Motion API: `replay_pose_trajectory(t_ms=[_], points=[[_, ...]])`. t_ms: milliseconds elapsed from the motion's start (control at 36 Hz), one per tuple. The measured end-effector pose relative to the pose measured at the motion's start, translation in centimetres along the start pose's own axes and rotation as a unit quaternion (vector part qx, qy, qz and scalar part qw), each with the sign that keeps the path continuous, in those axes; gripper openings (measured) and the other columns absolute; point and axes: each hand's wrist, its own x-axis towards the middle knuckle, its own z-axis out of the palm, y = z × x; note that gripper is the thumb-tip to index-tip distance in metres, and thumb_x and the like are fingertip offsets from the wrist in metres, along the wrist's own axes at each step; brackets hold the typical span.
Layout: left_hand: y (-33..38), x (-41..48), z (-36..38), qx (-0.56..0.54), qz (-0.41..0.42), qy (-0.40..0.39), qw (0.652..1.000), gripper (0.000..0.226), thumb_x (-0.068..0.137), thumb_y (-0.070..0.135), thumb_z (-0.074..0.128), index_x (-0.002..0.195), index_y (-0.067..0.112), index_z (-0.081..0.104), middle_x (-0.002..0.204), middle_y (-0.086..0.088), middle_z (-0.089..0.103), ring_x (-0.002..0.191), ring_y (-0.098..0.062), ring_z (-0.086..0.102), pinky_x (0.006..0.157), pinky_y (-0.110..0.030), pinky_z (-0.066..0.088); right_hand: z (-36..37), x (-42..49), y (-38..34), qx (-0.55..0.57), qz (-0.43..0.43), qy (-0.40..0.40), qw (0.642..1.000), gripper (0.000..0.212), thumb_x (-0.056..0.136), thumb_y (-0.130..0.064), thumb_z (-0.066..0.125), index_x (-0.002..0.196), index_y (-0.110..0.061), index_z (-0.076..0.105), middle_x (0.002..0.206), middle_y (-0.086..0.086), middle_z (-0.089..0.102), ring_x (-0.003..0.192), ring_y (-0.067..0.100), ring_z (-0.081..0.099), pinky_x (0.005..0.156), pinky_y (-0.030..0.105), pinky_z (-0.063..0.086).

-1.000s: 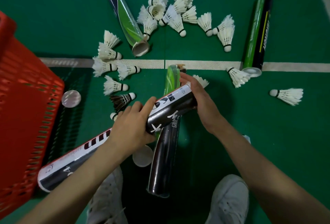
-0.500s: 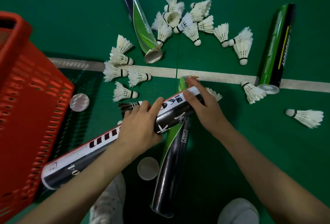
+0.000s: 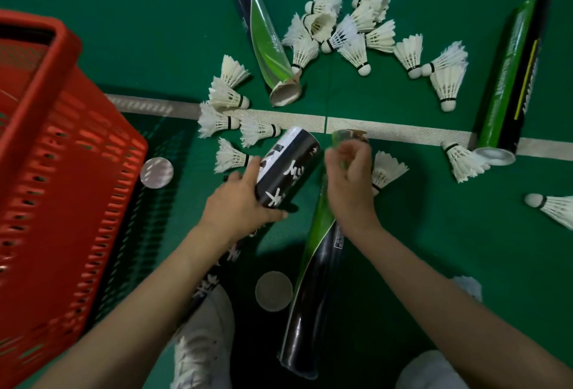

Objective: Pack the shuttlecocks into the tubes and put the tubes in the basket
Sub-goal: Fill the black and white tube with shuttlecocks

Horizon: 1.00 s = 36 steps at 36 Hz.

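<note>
My left hand point(image 3: 242, 202) grips a black-and-white tube point(image 3: 290, 168) around its upper part; the tube is tilted, its closed white end pointing away from me. My right hand point(image 3: 350, 184) hovers just right of that end, fingers apart, holding nothing; it is blurred. Under it a green-and-black tube point(image 3: 313, 280) lies on the floor. Another green-and-black tube point(image 3: 260, 35) lies open-ended at the top, and a green tube point(image 3: 511, 88) at the right. Several white shuttlecocks point(image 3: 350, 35) are scattered on the floor. The red basket point(image 3: 62, 171) stands at the left.
Two round tube caps lie on the green court floor, one cap point(image 3: 156, 172) beside the basket, the other cap point(image 3: 273, 290) between my arms. A white court line point(image 3: 403, 133) crosses the floor. My white shoes point(image 3: 201, 342) are at the bottom edge.
My right hand has come off the end of the black-and-white tube. My left hand has swung that tube from lying across me to pointing away and up.
</note>
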Motion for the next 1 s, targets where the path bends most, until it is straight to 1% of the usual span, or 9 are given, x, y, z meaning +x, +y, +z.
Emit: replay_pose_trajectory(t_ms=[111, 194, 306, 444, 500, 639, 778, 889, 1000], points=[[-1.2, 0.2, 0.1, -0.012, -0.016, -0.032, 0.999, 0.117, 0.062, 0.069, 0.072, 0.149, 0.034, 0.002, 0.134, -0.016, 0.041, 0.118, -0.038, 0.047, 0.095, -0.046, 0.045, 1.3, -1.9, 2.3, -0.209, -0.067, -0.150, 0.964, 0.010, 0.093, -0.022, 0.053, 0.095, -0.014, 0.047, 0.094, 0.000, 0.047, 0.086, 0.015, 0.047, 0.079, 0.026, 0.044], [-2.0, 0.0, 0.4, -0.010, -0.013, -0.028, 0.999, 0.116, 0.064, 0.070, 0.069, 0.149, 0.033, 0.000, 0.136, -0.019, 0.038, 0.119, -0.041, 0.044, 0.095, -0.051, 0.044, 1.8, -3.3, 3.5, -0.376, -0.133, -0.289, 0.870, 0.017, 0.094, -0.028, 0.052, 0.102, -0.014, 0.054, 0.102, 0.001, 0.054, 0.100, 0.019, 0.048, 0.084, 0.028, 0.038], [-2.8, -0.6, 0.1, -0.039, -0.023, 0.004, 0.999, 0.112, 0.067, 0.073, 0.063, 0.149, 0.028, 0.001, 0.140, -0.021, 0.034, 0.123, -0.042, 0.041, 0.095, -0.054, 0.043, 2.6, -4.7, 3.5, -0.508, -0.206, -0.383, 0.743, 0.044, 0.090, -0.046, 0.051, 0.118, -0.012, 0.051, 0.118, 0.007, 0.054, 0.112, 0.027, 0.045, 0.093, 0.037, 0.034], [-3.4, -1.7, -0.1, -0.058, -0.013, 0.029, 0.998, 0.108, 0.072, 0.070, 0.059, 0.150, 0.022, 0.003, 0.137, -0.022, 0.035, 0.122, -0.042, 0.042, 0.095, -0.051, 0.043, 4.9, -7.0, 4.7, -0.600, -0.219, -0.438, 0.633, 0.063, 0.077, -0.033, 0.068, 0.128, -0.008, 0.041, 0.127, 0.012, 0.048, 0.115, 0.029, 0.045, 0.091, 0.038, 0.037], [-3.8, -2.0, -0.1, -0.060, -0.014, 0.026, 0.998, 0.109, 0.073, 0.067, 0.062, 0.151, 0.021, 0.000, 0.136, -0.023, 0.035, 0.122, -0.043, 0.041, 0.097, -0.050, 0.041, 5.9, -7.9, 5.1, -0.613, -0.196, -0.435, 0.630, 0.069, 0.075, -0.032, 0.071, 0.130, -0.006, 0.038, 0.130, 0.013, 0.044, 0.118, 0.031, 0.043, 0.094, 0.039, 0.036], [-4.5, -2.4, -0.3, -0.055, -0.014, -0.008, 0.998, 0.115, 0.073, 0.063, 0.067, 0.150, 0.026, -0.010, 0.131, -0.021, 0.036, 0.118, -0.042, 0.041, 0.096, -0.048, 0.039, 7.3, -9.2, 6.4, -0.605, -0.192, -0.396, 0.663, 0.037, 0.093, -0.016, 0.043, 0.128, -0.005, 0.043, 0.130, 0.015, 0.048, 0.118, 0.032, 0.045, 0.097, 0.041, 0.033], [-4.2, -2.4, -0.3, -0.037, -0.004, -0.037, 0.999, 0.111, 0.077, 0.061, 0.064, 0.150, 0.026, -0.011, 0.135, -0.023, 0.032, 0.121, -0.043, 0.037, 0.098, -0.050, 0.036, 6.6, -7.7, 5.7, -0.600, -0.200, -0.404, 0.662, 0.033, 0.093, -0.009, 0.041, 0.125, -0.006, 0.047, 0.127, 0.013, 0.051, 0.118, 0.030, 0.046, 0.095, 0.037, 0.035], [-3.1, -2.0, -0.6, -0.042, 0.001, -0.041, 0.998, 0.104, 0.083, 0.058, 0.059, 0.150, 0.024, -0.012, 0.139, -0.023, 0.027, 0.125, -0.043, 0.032, 0.101, -0.049, 0.031, 5.6, -6.6, 4.6, -0.611, -0.257, -0.344, 0.665, 0.028, 0.082, -0.008, 0.048, 0.108, -0.003, 0.057, 0.103, 0.013, 0.064, 0.096, 0.028, 0.060, 0.079, 0.033, 0.044], [-1.0, -1.3, -1.2, -0.041, 0.013, -0.035, 0.998, 0.101, 0.086, 0.056, 0.056, 0.150, 0.023, -0.015, 0.141, -0.023, 0.024, 0.128, -0.043, 0.029, 0.104, -0.051, 0.029, 3.2, -4.6, 2.7, -0.558, -0.214, -0.315, 0.738, 0.035, 0.090, -0.010, 0.051, 0.123, -0.007, 0.040, 0.106, 0.012, 0.060, 0.095, 0.028, 0.058, 0.066, 0.032, 0.035]])
